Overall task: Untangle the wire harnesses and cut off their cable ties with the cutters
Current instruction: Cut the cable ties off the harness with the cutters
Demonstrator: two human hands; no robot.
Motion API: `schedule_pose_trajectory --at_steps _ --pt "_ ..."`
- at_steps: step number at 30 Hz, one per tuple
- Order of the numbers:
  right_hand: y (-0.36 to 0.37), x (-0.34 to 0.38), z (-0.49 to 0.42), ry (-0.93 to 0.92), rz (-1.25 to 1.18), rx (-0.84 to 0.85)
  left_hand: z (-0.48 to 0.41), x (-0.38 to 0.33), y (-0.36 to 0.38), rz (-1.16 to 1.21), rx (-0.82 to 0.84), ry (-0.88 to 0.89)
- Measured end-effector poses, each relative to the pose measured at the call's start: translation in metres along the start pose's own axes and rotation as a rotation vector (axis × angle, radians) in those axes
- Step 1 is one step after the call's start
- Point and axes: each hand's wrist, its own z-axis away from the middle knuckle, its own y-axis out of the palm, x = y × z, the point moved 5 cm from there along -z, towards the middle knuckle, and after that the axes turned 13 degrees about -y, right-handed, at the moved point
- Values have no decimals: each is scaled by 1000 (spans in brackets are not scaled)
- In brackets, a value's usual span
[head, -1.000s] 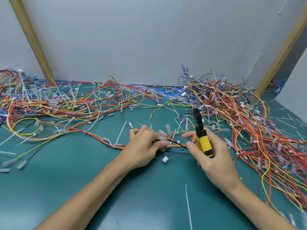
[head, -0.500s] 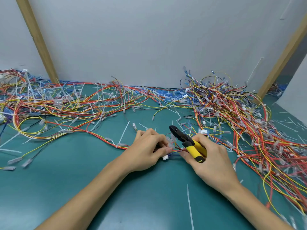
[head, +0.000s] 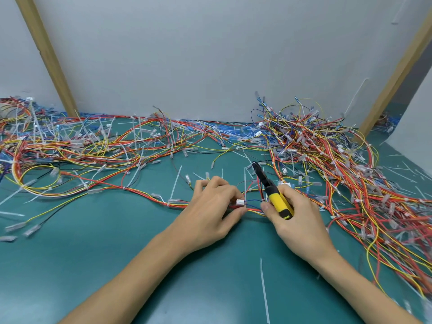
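My left hand [head: 211,208] pinches a thin wire harness [head: 253,210] of red, yellow and blue wires at the middle of the green mat, beside its white connector [head: 240,202]. A white cable tie [head: 245,183] stands up from that harness just right of my fingers. My right hand [head: 297,220] grips the yellow-handled cutters [head: 274,195], whose black jaws point up and to the left, above the harness. The right thumb also touches the wires.
A big tangle of red, orange and yellow harnesses [head: 339,164] fills the right side. Another spread of harnesses [head: 70,150] covers the back left. Cut cable ties [head: 264,288] lie loose on the mat [head: 117,253]. Wooden posts [head: 46,54] lean on the grey wall.
The cutters tipped down to the left toward the harness, then swung back up a little. My left hand kept hold of the wires and the white connector now shows beside its fingers.
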Motion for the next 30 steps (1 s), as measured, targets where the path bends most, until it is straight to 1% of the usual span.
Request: schedule_pose_trajectory --at_steps 3,10,17,20,24,27,30 --pt "-1 -2 -2 49 -63 20 0 -5 -1 -46 -36 47" --pt "-3 -5 -4 131 -229 33 0 -12 -3 -22 -63 72" --pt "-3 -13 -3 271 -493 -75 1 -28 -14 -54 -187 126" --pt "-2 -17 -2 335 -554 -111 1 -37 -17 -138 -297 205" --pt "-1 -18 0 388 -598 -139 3 -46 -17 -318 -449 337" --pt "-1 -19 0 398 -611 -138 7 -47 -14 -421 -486 424" --pt "-1 -19 0 387 -604 -122 10 -47 -14 -421 -516 447"
